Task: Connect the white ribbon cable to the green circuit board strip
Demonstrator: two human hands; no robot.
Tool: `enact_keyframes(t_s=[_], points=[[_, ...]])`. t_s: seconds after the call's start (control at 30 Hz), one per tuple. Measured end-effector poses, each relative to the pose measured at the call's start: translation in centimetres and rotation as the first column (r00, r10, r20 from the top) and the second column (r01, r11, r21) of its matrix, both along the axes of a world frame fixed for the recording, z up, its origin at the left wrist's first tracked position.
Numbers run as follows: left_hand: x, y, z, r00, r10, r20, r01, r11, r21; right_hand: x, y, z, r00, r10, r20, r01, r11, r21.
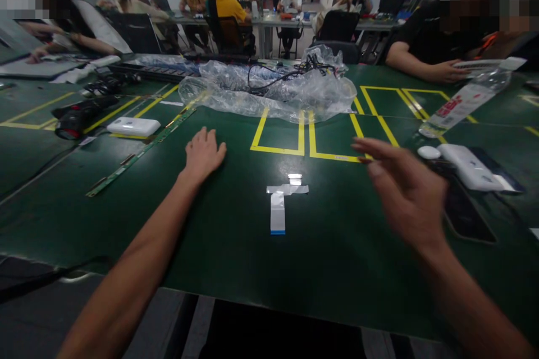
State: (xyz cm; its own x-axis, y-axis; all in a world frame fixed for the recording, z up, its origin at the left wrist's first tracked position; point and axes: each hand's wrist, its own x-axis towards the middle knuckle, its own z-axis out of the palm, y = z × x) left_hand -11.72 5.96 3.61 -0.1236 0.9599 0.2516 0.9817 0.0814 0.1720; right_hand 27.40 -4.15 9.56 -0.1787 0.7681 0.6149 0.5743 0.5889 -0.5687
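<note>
One green table [236,269] bears one crumpled clear bag [269,102]. One long, thin green board [138,155] slants near the left hand [204,154], palm-down, fingers slightly spread. The right hand [410,196] has fingers extended; whether it pinches anything, I cannot tell. Between both lies one flat white cable [277,214], bent, blue-ended.

Dim in the foreground, sinking nearly to black at six o'clock, below the edge of the bench [236,263]. Brighter toward twelve, at the far end of the room, but soft there. Glinting on the clear plastic wrap [269,102] near twelve and, close to centre, on a small connector [295,179]. Slightly blurred around the right fingers [389,151] at three. Stretched toward the edges. Coarsely pixelated at ten and two.
</note>
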Motion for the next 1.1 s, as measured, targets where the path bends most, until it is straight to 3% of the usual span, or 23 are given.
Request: enact_keyframes(t_s=[0.07, 0.17, 0.23, 0.33, 0.43, 0.53, 0.63, 0.7, 0.8, 1.1], points=[[-3.7, 1.6, -0.7, 1.0, -0.015, 0.014, 0.015, 0.999, 0.041, -1.0, 1.3, -2.5, 0.998, 0.055, 0.034, -0.051, 0.994, -0.092], [-7.6, 1.7, -0.6, 0.99, -0.136, 0.019, 0.135, 0.99, 0.046, -2.2, 2.9, -6.4, 0.978, 0.114, 0.175, -0.074, 0.973, -0.217], [-8.8, 1.6, -0.5, 0.989, -0.149, 0.015, 0.148, 0.989, 0.026, -2.7, 3.2, -8.0, 0.949, 0.154, 0.274, -0.081, 0.962, -0.261], [-8.8, 1.9, -1.1, 0.996, -0.09, -0.005, 0.09, 0.996, 0.001, -3.1, 3.0, -8.7, 0.883, 0.23, 0.408, -0.12, 0.953, -0.278], [-6.0, 2.3, -2.6, 0.997, -0.063, -0.033, 0.061, 0.997, -0.051, -3.6, 2.7, -8.6, 0.797, 0.285, 0.533, -0.146, 0.947, -0.287], [0.1, 1.1, -3.5, 0.965, -0.249, -0.082, 0.232, 0.958, -0.169, -4.0, 2.5, -8.4, 0.747, 0.282, 0.602, -0.133, 0.95, -0.281], [6.9, -1.7, -3.1, 0.848, -0.525, -0.076, 0.488, 0.828, -0.278, -4.3, 2.5, -8.3, 0.733, 0.265, 0.626, -0.114, 0.956, -0.27], [9.9, -3.6, -2.5, 0.76, -0.649, -0.024, 0.613, 0.729, -0.306, -4.4, 2.5, -8.2, 0.729, 0.252, 0.636, -0.104, 0.959, -0.262], [11.3, -5.3, -2.0, 0.678, -0.735, 0.026, 0.702, 0.635, -0.322, -4.6, 2.4, -8.3, 0.727, 0.244, 0.642, -0.095, 0.962, -0.257], [10.5, -5.2, -1.9, 0.586, -0.81, -0.008, 0.771, 0.561, -0.3, -4.6, 2.5, -8.4, 0.736, 0.229, 0.637, -0.076, 0.963, -0.258]])
